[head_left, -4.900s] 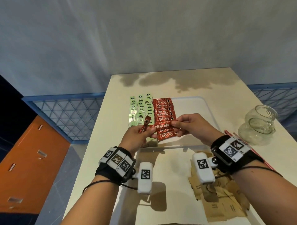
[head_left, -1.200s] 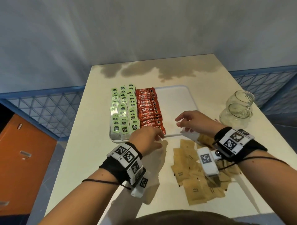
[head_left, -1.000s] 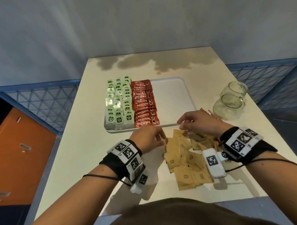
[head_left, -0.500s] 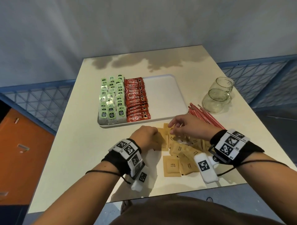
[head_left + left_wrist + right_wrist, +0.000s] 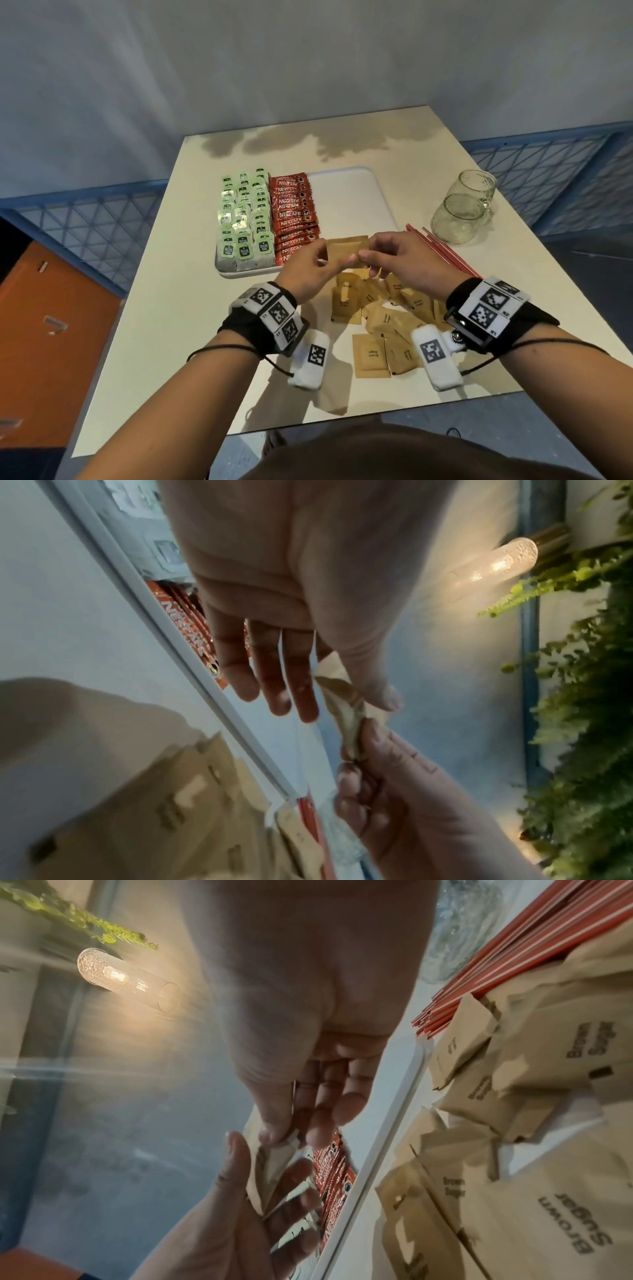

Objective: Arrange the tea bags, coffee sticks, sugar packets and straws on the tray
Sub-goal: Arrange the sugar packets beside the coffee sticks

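Observation:
Both hands hold brown sugar packets (image 5: 346,247) in the air, just above the near edge of the white tray (image 5: 349,202). My left hand (image 5: 310,263) pinches their left end and my right hand (image 5: 380,255) pinches the right end. In the left wrist view the held packets (image 5: 346,710) sit between thumb and fingers. Green tea bags (image 5: 245,222) fill the tray's left side, with red coffee sticks (image 5: 294,219) beside them. More sugar packets (image 5: 383,325) lie loose on the table near me. Red straws (image 5: 442,250) lie right of the tray.
Two glass jars (image 5: 462,209) stand at the right of the cream table (image 5: 164,308), beyond the straws. The tray's right half is bare white. The table's near edge runs just below my wrists.
My hands were low on the loose sugar packets half a second ago. Now both are raised with packets held between them, near the tray's front edge.

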A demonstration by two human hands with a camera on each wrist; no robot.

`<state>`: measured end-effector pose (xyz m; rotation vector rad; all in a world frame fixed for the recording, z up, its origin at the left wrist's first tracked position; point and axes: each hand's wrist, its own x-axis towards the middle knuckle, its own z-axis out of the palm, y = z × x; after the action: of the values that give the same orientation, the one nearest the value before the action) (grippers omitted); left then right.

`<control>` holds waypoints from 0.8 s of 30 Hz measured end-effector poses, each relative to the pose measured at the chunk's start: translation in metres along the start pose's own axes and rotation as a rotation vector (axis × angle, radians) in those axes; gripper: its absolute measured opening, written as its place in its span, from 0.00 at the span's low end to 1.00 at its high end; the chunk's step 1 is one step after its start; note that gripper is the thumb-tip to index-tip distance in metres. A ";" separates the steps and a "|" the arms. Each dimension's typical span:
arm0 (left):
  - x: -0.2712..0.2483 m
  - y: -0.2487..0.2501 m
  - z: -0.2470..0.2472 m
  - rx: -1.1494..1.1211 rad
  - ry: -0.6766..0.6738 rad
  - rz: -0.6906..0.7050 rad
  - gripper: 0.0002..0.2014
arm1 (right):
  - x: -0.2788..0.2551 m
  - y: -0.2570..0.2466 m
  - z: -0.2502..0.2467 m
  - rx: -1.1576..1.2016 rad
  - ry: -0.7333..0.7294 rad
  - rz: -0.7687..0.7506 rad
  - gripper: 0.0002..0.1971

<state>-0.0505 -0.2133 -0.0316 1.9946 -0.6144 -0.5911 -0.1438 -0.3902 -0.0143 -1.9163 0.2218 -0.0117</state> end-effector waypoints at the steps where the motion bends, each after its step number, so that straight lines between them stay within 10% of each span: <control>1: 0.000 -0.006 0.002 0.089 -0.026 -0.013 0.25 | 0.000 0.003 -0.003 -0.009 0.009 0.012 0.04; 4: 0.000 -0.023 0.011 0.386 -0.169 -0.029 0.40 | -0.002 0.010 -0.011 -0.097 -0.021 0.057 0.05; 7: 0.000 -0.027 0.017 0.547 -0.211 -0.044 0.30 | -0.004 0.017 -0.015 -0.133 -0.063 0.083 0.06; 12: -0.004 -0.020 0.010 0.104 -0.004 -0.107 0.03 | -0.004 0.021 -0.008 -0.011 -0.081 0.160 0.07; 16: -0.006 -0.004 0.008 -0.469 0.089 -0.253 0.08 | 0.003 0.015 0.008 0.214 -0.008 0.179 0.06; 24: 0.000 0.005 -0.023 -0.394 -0.060 -0.251 0.20 | 0.020 -0.008 0.006 -0.039 -0.140 0.034 0.05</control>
<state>-0.0369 -0.2004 -0.0166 1.6938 -0.2566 -0.8559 -0.1224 -0.3852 -0.0114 -1.9428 0.1607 0.1499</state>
